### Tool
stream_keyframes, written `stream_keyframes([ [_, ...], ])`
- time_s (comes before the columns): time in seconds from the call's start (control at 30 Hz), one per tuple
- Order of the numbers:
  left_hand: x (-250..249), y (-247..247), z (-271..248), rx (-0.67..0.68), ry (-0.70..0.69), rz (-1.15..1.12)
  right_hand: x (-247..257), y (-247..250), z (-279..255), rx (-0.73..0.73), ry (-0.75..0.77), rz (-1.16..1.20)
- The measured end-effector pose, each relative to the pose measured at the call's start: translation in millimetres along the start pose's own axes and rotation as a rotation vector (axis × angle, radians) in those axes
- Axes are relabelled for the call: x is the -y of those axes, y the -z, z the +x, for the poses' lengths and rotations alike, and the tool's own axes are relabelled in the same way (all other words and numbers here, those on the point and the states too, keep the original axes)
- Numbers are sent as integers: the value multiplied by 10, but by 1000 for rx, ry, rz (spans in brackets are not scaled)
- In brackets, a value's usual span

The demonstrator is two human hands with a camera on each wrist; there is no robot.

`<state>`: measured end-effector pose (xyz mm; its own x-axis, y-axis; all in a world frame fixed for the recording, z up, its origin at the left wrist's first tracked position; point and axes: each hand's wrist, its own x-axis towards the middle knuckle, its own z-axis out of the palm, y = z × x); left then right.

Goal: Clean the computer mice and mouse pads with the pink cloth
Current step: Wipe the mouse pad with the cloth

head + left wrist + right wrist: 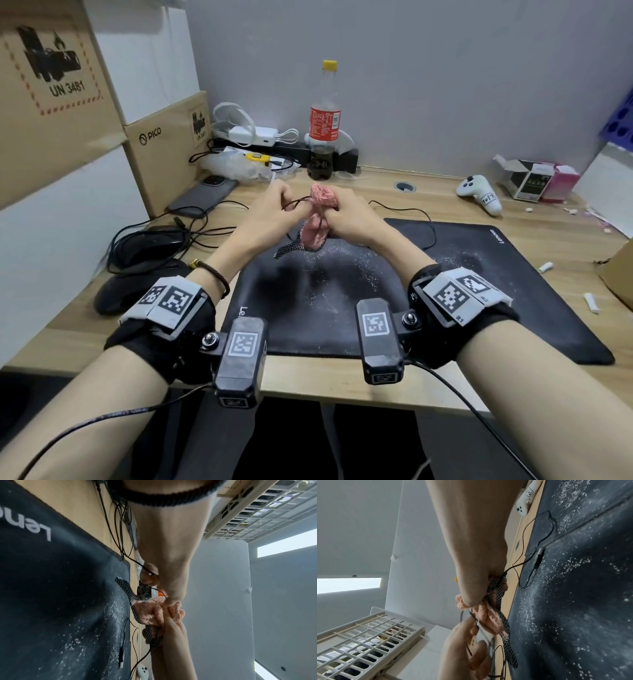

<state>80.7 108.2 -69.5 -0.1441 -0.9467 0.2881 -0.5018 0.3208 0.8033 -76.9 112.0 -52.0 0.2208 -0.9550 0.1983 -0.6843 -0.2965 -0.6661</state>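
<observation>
Both hands are raised over the black mouse pad (462,291), which is speckled with white dust (573,601). My right hand (330,216) grips the bunched pink cloth (317,226), which has a black-and-white checked strip (291,248) hanging from it. The cloth (150,612) is wrapped around a thin black cable (404,207). My left hand (291,204) pinches that cable just left of the cloth (486,616). Two black mice (150,245) (133,291) lie at the left of the desk, apart from both hands.
A cola bottle (323,126) stands at the back, with chargers and cables beside it. A phone (202,197) and cardboard boxes (164,147) are at the left. A white controller (479,193) and small boxes (534,181) sit at the right.
</observation>
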Motion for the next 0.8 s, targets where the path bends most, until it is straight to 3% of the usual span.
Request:
stream_keyframes([
  [0.1,45,-1,4,-55,-46,108,-6,9,28,5,43,-20],
  [0.2,14,56,3,13,-116,216,-19,22,31,13,34,-31],
  [0.3,11,144,-9,129,-31,131,-87,48,32,24,-4,-23],
  [0.43,125,302,-6,159,105,-41,-224,73,-23,-7,-84,-25],
  [0.6,291,441,63,36,270,-172,-312,99,-63,-26,-97,-55],
  [0.7,426,601,97,-158,377,-219,-362,219,-87,-64,-128,-71],
  [0.8,685,782,107,-300,349,-103,-413,270,-108,-69,-135,-87],
])
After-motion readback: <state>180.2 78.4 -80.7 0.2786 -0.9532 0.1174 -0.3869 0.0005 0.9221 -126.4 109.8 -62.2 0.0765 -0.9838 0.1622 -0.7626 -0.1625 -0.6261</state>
